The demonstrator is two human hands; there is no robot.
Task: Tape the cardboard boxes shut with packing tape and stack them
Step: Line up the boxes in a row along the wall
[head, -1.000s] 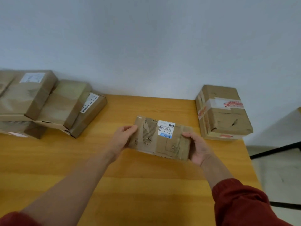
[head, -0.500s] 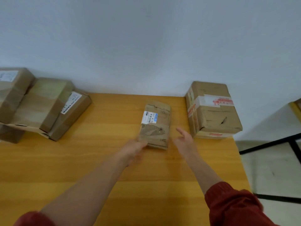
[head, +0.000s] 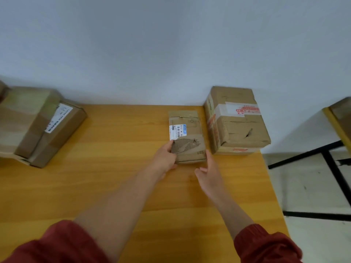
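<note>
Small box: centre-right on bench; likely light, stiff; top torn.
Left hand: grasps near-left corner.
Right hand: released, at right edge.
Hold: both long sides.

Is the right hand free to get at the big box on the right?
Probably yes. The right hand is open and holds nothing, beside the small box's near right corner. The big box stands just beyond, its near face unobstructed, with only bare table between.
</note>
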